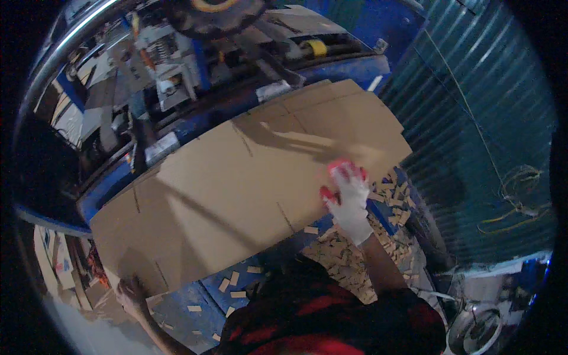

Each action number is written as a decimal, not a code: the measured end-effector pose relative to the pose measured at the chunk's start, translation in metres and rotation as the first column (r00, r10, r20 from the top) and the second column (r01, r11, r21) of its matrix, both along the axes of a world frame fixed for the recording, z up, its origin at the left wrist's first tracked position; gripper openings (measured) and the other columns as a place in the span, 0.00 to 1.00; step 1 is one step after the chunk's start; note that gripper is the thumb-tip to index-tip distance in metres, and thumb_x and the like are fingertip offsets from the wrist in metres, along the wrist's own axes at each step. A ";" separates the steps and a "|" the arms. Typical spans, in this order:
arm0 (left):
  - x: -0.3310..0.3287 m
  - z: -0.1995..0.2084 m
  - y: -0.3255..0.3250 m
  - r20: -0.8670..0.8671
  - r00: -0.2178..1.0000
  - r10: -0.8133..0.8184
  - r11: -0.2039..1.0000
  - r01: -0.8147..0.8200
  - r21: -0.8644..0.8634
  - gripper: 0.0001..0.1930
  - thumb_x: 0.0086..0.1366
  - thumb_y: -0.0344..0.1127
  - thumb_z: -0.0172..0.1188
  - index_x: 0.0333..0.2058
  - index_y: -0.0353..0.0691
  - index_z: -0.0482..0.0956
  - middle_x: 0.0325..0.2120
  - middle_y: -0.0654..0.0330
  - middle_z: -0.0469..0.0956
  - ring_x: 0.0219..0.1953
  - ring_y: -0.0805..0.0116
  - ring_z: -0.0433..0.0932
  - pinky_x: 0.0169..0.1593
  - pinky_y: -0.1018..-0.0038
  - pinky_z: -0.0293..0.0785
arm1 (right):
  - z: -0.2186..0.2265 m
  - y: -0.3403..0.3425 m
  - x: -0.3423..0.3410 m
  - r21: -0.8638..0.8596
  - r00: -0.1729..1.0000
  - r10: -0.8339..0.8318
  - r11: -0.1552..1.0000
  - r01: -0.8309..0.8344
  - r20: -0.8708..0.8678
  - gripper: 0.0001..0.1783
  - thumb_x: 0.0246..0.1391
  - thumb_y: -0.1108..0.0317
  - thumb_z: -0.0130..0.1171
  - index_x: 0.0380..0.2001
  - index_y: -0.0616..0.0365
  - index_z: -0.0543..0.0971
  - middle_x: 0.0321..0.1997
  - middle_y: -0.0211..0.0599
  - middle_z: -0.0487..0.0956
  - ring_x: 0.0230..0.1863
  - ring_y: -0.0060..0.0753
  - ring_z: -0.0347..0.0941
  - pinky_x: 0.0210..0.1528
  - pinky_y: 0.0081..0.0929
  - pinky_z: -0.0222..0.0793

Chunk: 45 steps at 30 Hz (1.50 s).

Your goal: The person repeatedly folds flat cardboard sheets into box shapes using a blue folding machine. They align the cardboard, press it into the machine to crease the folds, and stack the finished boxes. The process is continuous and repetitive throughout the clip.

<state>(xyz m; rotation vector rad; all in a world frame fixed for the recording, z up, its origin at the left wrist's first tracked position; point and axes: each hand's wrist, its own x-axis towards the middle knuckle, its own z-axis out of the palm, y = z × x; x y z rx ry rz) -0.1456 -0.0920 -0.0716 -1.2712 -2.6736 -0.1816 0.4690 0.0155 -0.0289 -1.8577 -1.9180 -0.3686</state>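
Note:
A long brown cardboard sheet (222, 183) with short slots along both long edges slants across the middle of the head view. It lies in front of the machine, and more sheet edges show under its far right end. My right hand (350, 198), in a white glove with red fingers, is over the sheet's near right part. Its fingers are spread and slightly blurred. My bare left hand (131, 296) is at the sheet's near left corner, gripping the edge; shadow partly hides its fingers.
Beyond the sheet stands a blue machine (349, 68) with metal arms and a dark wheel (219, 21). Cardboard scraps (343, 257) litter the area below. A green corrugated wall (473, 136) rises at right, above a round fan-like object (476, 331). Stacked boards (62, 266) are at left.

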 end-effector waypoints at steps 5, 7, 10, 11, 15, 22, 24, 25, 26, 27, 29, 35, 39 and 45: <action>-0.009 -0.019 -0.025 0.197 0.975 -0.103 0.959 0.044 0.279 0.25 0.56 0.49 0.64 0.42 0.32 0.76 0.39 0.44 0.72 0.44 0.48 0.71 0.47 0.57 0.67 | -0.040 0.024 0.084 0.149 0.555 -0.246 0.807 0.571 -0.795 0.48 0.49 0.55 0.67 0.66 0.57 0.53 0.62 0.50 0.64 0.63 0.42 0.60 0.64 0.40 0.55; -0.010 -0.013 -0.025 0.424 0.902 -0.082 0.972 -0.021 0.234 0.24 0.54 0.48 0.67 0.36 0.31 0.75 0.34 0.46 0.70 0.40 0.50 0.70 0.45 0.59 0.66 | -0.055 0.031 0.104 -0.027 0.060 -0.052 0.932 0.361 -0.997 0.49 0.48 0.61 0.67 0.67 0.57 0.49 0.62 0.47 0.64 0.59 0.38 0.64 0.62 0.35 0.59; -0.003 0.008 -0.019 0.478 0.870 -0.122 0.963 -0.013 0.269 0.23 0.47 0.44 0.71 0.29 0.31 0.71 0.30 0.51 0.67 0.35 0.54 0.67 0.42 0.61 0.66 | -0.061 0.031 0.111 0.100 -0.090 0.125 0.966 0.240 -0.988 0.54 0.46 0.77 0.64 0.69 0.53 0.41 0.59 0.42 0.67 0.51 0.34 0.70 0.54 0.27 0.67; 0.002 0.016 -0.016 0.504 0.863 -0.037 0.955 -0.119 0.273 0.24 0.44 0.42 0.74 0.29 0.32 0.69 0.30 0.52 0.66 0.34 0.55 0.66 0.41 0.62 0.66 | -0.057 0.028 0.108 0.049 0.073 0.028 0.954 0.297 -0.997 0.55 0.46 0.82 0.63 0.69 0.51 0.40 0.58 0.41 0.67 0.50 0.32 0.70 0.50 0.24 0.70; 0.031 0.051 -0.011 0.238 0.954 -0.183 0.838 0.025 0.546 0.29 0.46 0.31 0.72 0.46 0.33 0.68 0.39 0.54 0.70 0.45 0.58 0.69 0.51 0.63 0.65 | -0.022 0.015 0.090 0.051 0.310 -0.055 0.945 0.324 -0.949 0.56 0.43 0.81 0.65 0.69 0.53 0.41 0.67 0.42 0.56 0.61 0.35 0.62 0.55 0.25 0.66; 0.106 0.052 -0.003 0.667 0.355 -0.655 0.549 -0.383 0.743 0.24 0.63 0.34 0.60 0.56 0.34 0.66 0.54 0.54 0.69 0.54 0.63 0.67 0.57 0.67 0.63 | 0.002 0.016 0.066 0.515 0.156 0.491 0.826 0.230 -0.857 0.54 0.44 0.89 0.58 0.70 0.47 0.44 0.72 0.39 0.46 0.69 0.34 0.50 0.62 0.34 0.59; 0.122 0.037 0.005 0.871 0.429 -0.242 0.759 -0.475 0.445 0.24 0.64 0.37 0.59 0.55 0.31 0.68 0.52 0.53 0.71 0.52 0.63 0.69 0.55 0.68 0.65 | -0.001 0.018 0.071 0.363 0.024 0.366 0.909 0.204 -0.930 0.44 0.47 0.85 0.57 0.66 0.49 0.54 0.63 0.39 0.65 0.57 0.37 0.66 0.55 0.34 0.67; 0.129 0.031 0.007 0.775 0.513 -0.369 0.743 -0.338 0.578 0.24 0.65 0.37 0.58 0.55 0.31 0.68 0.51 0.53 0.71 0.51 0.63 0.70 0.54 0.68 0.66 | 0.000 0.016 0.077 0.195 -0.055 0.208 0.963 0.187 -0.977 0.41 0.48 0.84 0.56 0.65 0.50 0.57 0.58 0.39 0.70 0.53 0.39 0.69 0.52 0.33 0.68; 0.135 0.028 0.007 0.674 0.559 -0.483 0.725 -0.175 0.666 0.23 0.65 0.37 0.58 0.55 0.30 0.68 0.51 0.53 0.72 0.50 0.62 0.70 0.54 0.69 0.66 | 0.001 0.015 0.081 0.028 -0.142 0.053 0.984 0.173 -0.988 0.38 0.48 0.83 0.56 0.63 0.52 0.60 0.54 0.38 0.75 0.49 0.40 0.73 0.50 0.32 0.70; 0.141 0.026 0.006 0.653 0.582 -0.485 0.746 -0.115 0.656 0.23 0.65 0.35 0.56 0.56 0.31 0.68 0.51 0.52 0.72 0.52 0.61 0.70 0.54 0.68 0.66 | 0.005 0.011 0.086 0.052 -0.108 0.066 0.991 0.122 -0.992 0.34 0.49 0.82 0.56 0.61 0.54 0.63 0.47 0.38 0.78 0.44 0.42 0.75 0.48 0.33 0.72; 0.155 0.030 0.003 0.648 0.597 -0.472 0.805 -0.008 0.593 0.22 0.66 0.31 0.53 0.58 0.32 0.66 0.53 0.50 0.72 0.55 0.58 0.69 0.56 0.68 0.66 | 0.013 0.000 0.088 0.072 0.172 0.067 0.997 0.019 -0.983 0.31 0.49 0.80 0.56 0.58 0.58 0.65 0.43 0.40 0.79 0.41 0.45 0.76 0.47 0.36 0.72; 0.210 0.050 0.030 0.167 0.652 -0.740 0.649 0.627 0.430 0.45 0.37 0.12 0.50 0.61 0.38 0.63 0.60 0.48 0.65 0.63 0.47 0.62 0.63 0.60 0.62 | 0.032 -0.010 0.025 -0.303 0.837 0.534 0.822 -0.481 0.121 0.39 0.33 0.77 0.58 0.57 0.55 0.68 0.62 0.45 0.64 0.63 0.47 0.61 0.66 0.58 0.47; 0.215 0.055 0.076 0.109 0.599 -0.794 0.574 0.677 0.462 0.42 0.40 0.14 0.53 0.61 0.36 0.63 0.60 0.48 0.65 0.63 0.45 0.61 0.63 0.59 0.62 | 0.029 0.049 -0.013 -0.351 0.747 0.603 0.789 -0.505 0.280 0.36 0.37 0.76 0.58 0.57 0.48 0.69 0.61 0.41 0.65 0.63 0.53 0.59 0.65 0.56 0.50; 0.205 0.047 0.159 0.068 0.580 -0.811 0.543 0.706 0.455 0.35 0.51 0.24 0.58 0.61 0.37 0.64 0.60 0.49 0.64 0.64 0.46 0.60 0.64 0.60 0.60 | 0.017 0.131 -0.020 -0.269 0.735 0.580 0.815 -0.514 0.350 0.31 0.47 0.72 0.50 0.58 0.41 0.68 0.59 0.38 0.68 0.61 0.51 0.61 0.64 0.56 0.53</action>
